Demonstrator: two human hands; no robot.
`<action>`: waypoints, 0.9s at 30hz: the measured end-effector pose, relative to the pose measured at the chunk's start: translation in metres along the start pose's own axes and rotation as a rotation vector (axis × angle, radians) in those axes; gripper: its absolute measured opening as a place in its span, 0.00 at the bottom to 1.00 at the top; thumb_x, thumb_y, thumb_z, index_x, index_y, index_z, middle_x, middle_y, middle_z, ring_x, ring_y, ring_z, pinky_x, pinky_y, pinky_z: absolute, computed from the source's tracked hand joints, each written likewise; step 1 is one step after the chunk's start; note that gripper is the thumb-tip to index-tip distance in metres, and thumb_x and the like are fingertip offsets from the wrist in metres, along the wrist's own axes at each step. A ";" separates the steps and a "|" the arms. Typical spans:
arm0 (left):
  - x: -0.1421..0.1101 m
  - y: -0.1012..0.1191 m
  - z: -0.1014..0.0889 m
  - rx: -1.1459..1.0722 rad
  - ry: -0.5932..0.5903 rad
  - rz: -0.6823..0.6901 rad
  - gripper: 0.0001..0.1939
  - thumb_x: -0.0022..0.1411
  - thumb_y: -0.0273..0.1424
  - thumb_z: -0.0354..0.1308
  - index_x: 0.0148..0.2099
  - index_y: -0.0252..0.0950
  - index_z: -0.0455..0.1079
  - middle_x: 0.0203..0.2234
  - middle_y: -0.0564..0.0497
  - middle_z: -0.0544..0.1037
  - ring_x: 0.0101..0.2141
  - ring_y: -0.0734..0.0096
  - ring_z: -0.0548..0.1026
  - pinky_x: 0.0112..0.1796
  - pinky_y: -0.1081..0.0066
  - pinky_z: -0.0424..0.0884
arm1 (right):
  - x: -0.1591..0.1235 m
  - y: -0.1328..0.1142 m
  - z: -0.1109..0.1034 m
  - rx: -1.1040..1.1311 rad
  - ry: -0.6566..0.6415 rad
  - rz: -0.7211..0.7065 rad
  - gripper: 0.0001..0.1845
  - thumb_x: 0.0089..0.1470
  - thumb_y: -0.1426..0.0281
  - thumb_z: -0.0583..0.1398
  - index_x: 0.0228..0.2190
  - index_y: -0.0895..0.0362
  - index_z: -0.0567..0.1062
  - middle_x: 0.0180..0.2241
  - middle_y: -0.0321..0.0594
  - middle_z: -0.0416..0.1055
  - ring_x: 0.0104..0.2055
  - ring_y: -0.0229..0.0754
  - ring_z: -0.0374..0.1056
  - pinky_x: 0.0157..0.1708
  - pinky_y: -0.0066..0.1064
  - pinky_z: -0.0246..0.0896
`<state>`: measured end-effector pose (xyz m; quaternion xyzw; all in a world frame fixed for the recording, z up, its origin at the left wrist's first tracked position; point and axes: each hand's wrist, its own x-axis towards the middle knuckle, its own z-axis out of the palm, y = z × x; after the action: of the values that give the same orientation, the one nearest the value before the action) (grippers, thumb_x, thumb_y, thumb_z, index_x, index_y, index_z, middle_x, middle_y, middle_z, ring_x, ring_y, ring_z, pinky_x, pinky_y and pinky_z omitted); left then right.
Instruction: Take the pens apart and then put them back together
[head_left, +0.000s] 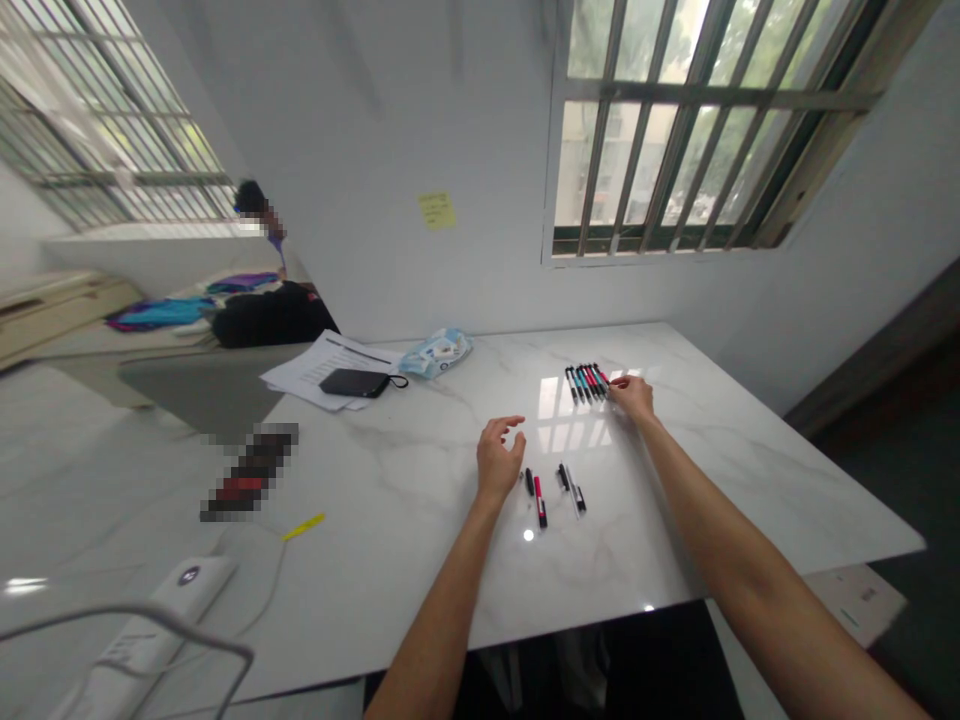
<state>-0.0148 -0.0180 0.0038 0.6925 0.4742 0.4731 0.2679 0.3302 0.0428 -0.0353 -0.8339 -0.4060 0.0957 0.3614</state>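
My right hand (634,398) reaches to the right end of a row of pens (584,383) lying side by side on the white marble-patterned table. Its fingers are pinched at a red and black pen (602,378) there. My left hand (500,460) hovers over the table with thumb and fingers apart, holding nothing. Just right of it lie a short black pen part (529,482) and a red pen barrel with a black end (540,502). Further right are another black piece (563,477), a thin clear tube (572,490) and a black-ended part (580,498).
Printed papers (315,365) with a black pouch (355,383) on them lie at the back left, next to a blue-white plastic packet (437,352). A white power strip (161,625) and cable occupy the near left. Behind are a wall, barred windows and a person (262,212).
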 end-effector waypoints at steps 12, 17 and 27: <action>0.001 0.001 0.002 -0.012 -0.014 -0.010 0.14 0.60 0.23 0.58 0.46 0.41 0.79 0.44 0.49 0.80 0.41 0.66 0.77 0.42 0.64 0.74 | -0.032 -0.014 -0.023 0.022 -0.078 -0.169 0.17 0.54 0.69 0.61 0.44 0.56 0.83 0.42 0.47 0.82 0.43 0.49 0.76 0.45 0.36 0.68; 0.000 0.003 0.003 -0.021 -0.013 -0.008 0.14 0.61 0.22 0.58 0.45 0.41 0.79 0.44 0.49 0.80 0.41 0.66 0.76 0.42 0.65 0.74 | -0.109 -0.035 -0.054 0.234 -0.357 -0.669 0.21 0.55 0.69 0.62 0.51 0.51 0.78 0.50 0.43 0.79 0.52 0.49 0.73 0.47 0.41 0.69; -0.002 0.004 0.008 -0.017 -0.035 0.014 0.14 0.60 0.22 0.58 0.44 0.40 0.79 0.43 0.48 0.80 0.40 0.65 0.76 0.41 0.65 0.73 | -0.187 -0.042 -0.054 0.200 -0.685 -0.821 0.41 0.48 0.75 0.68 0.63 0.48 0.68 0.55 0.44 0.74 0.61 0.53 0.63 0.63 0.50 0.59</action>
<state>-0.0066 -0.0211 0.0030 0.7015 0.4606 0.4667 0.2790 0.2071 -0.1074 0.0071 -0.4894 -0.7817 0.2513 0.2936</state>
